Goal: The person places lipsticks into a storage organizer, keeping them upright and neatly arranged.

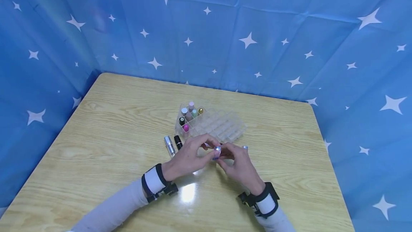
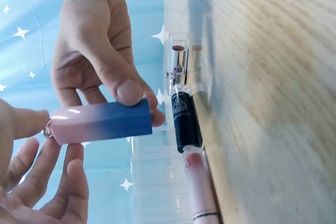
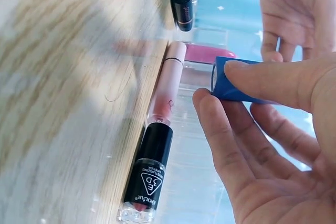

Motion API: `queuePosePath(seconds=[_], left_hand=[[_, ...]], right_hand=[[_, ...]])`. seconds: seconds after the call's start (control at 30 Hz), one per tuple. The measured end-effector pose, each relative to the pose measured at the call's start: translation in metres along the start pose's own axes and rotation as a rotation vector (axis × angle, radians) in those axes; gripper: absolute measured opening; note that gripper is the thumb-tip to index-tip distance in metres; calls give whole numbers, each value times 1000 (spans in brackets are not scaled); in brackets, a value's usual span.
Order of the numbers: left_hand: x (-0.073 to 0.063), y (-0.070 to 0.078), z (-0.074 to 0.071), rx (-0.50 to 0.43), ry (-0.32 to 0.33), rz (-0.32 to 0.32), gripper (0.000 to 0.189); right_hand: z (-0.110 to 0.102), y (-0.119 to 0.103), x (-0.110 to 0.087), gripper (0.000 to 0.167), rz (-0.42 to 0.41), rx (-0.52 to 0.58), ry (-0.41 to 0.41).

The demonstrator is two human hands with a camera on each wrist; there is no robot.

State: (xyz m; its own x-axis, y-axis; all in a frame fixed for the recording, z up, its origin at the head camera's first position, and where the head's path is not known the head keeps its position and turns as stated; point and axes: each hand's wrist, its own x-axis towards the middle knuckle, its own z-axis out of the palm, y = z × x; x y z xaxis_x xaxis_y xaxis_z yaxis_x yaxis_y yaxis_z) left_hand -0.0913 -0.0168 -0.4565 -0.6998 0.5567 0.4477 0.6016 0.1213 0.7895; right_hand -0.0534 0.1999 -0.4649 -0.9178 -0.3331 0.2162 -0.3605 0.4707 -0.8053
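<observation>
So both hands are on the same thing here: a lip tube fading from pink to blue (image 2: 102, 120), held up off the wooden table (image 1: 122, 124), just on the near side of the clear organizer (image 1: 225, 126). The left hand (image 1: 190, 155) pinches the pink end, thumb right by a small metal ring (image 2: 47, 130), and the right hand (image 1: 240, 165) has the blue end between thumb and fingers. Neither is spread wide: 2 narrow pinches, 1 per end.

For the step, I'd call it mid-handling, not set down yet. My take: the next move calls for 1 hand keeping a firm pinch while the other eases off, since the tube looks smooth and could slip.

Organizer's a grid of see-through cells. I count 7 tops, all bunched at its left end: magenta top (image 1: 186, 128), black top (image 1: 182, 121), gold top (image 1: 201, 111), mint top (image 1: 194, 113), mauve-grey top (image 1: 189, 116), lilac top (image 1: 191, 105), pale blue top (image 1: 184, 111). Hands block part of its near edge, so can't tell there.

Also lying out: a silver tube (image 1: 168, 145) near the left hand, plus a lettered black tube (image 3: 147, 177) and pale pink tube (image 3: 169, 82), end to end.
</observation>
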Motion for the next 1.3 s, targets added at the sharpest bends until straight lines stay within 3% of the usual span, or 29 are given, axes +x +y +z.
queuePosePath(seconds=[0.17,0.3,0.43,0.53,0.67,0.93,1.13,1.3], left_hand=[[3,2,-8,16,-13,23,18],[6,7,-18,32,1,63,16],[14,12,-32,80,39,96,16],[21,14,-43,133,90,108,16],[28,14,-57,175,154,106,18],[31,7,-71,197,217,90,17],[34,-2,-79,185,240,56,15],[36,-13,-83,231,243,7,14]], right_hand=[[0,-3,2,40,9,-21,-8],[-6,-4,4,40,-52,-83,10],[-19,4,10,39,-138,-188,125],[-29,16,16,38,-139,-277,219],[-39,31,23,52,-24,-355,254],[-41,45,31,91,230,-345,183],[-41,41,34,97,293,-341,188],[-43,38,36,96,324,-350,175]])
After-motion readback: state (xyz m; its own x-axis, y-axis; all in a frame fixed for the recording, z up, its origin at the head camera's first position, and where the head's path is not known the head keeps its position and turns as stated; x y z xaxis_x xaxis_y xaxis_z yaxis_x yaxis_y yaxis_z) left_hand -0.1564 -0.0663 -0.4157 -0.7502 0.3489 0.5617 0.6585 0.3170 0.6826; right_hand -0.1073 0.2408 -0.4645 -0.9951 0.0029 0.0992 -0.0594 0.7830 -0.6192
